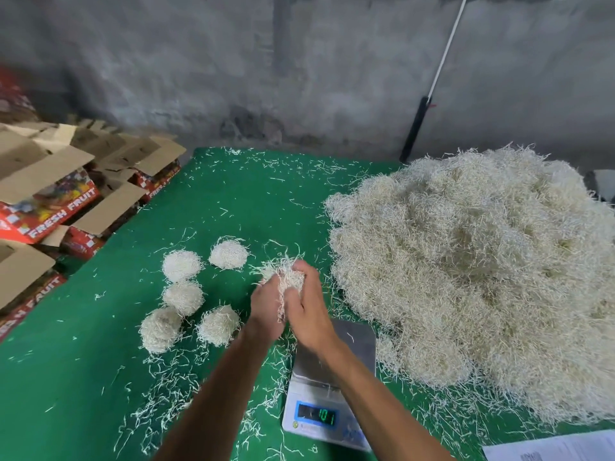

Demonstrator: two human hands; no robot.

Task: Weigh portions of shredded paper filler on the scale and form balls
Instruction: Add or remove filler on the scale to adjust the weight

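Hands, left (266,304) and right (307,314), clench a filler wad (286,277) between them, above the bench (83,377), just far of the scale (332,377); five balls (218,324) lie left, nearest the left hand.

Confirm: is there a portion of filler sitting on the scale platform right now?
No. The scale platform is bare apart from a stray strand; both hands hold the portion above the table.

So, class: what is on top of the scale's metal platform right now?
The scale shows bare metal platform with perhaps a stray strand or two. The right hand and its forearm cover the platform's left part, so that area cannot be checked.
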